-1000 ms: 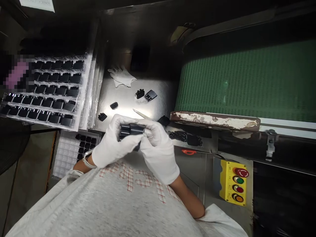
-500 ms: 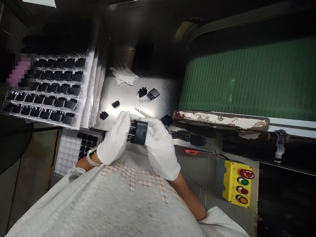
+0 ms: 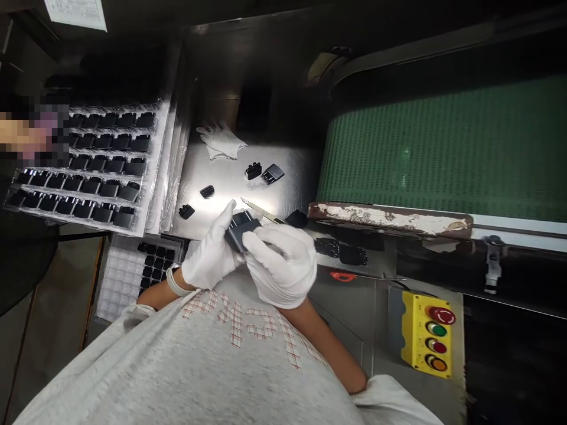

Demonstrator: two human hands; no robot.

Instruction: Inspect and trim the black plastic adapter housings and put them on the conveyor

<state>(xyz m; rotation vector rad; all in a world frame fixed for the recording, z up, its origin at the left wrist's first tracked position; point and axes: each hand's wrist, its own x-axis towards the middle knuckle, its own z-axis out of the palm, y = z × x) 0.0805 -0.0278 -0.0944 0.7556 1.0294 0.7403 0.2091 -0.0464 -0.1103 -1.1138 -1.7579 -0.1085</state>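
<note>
While both gloved hands are raised together over the near edge of the steel table [image 3: 230, 171], the head camera shows a black plastic part [image 3: 241, 229] caught between them. The left hand [image 3: 211, 255] closes around the part's left and lower side, its index finger standing up past the part's top edge. The right hand [image 3: 280, 263] curls in from the right, its fingers folded over the part's right end, so the part sits at the spot where the two sets of fingertips meet, with only its upper face and one corner showing. Both hands are closed on it; how far the part reaches into either palm is hidden by the gloves.

Just beyond the hands a thin metal blade tool [image 3: 261, 210] lies on the table. Farther back lie four loose black pieces [image 3: 253, 171] and a spare pair of white gloves [image 3: 220, 141]. To the left, a clear tray [image 3: 153, 171] holds rows of black parts, and another partly filled tray [image 3: 121, 274] sits lower down. To the right runs a green conveyor belt [image 3: 443, 147], with a yellow button box [image 3: 427, 339] below it.
</note>
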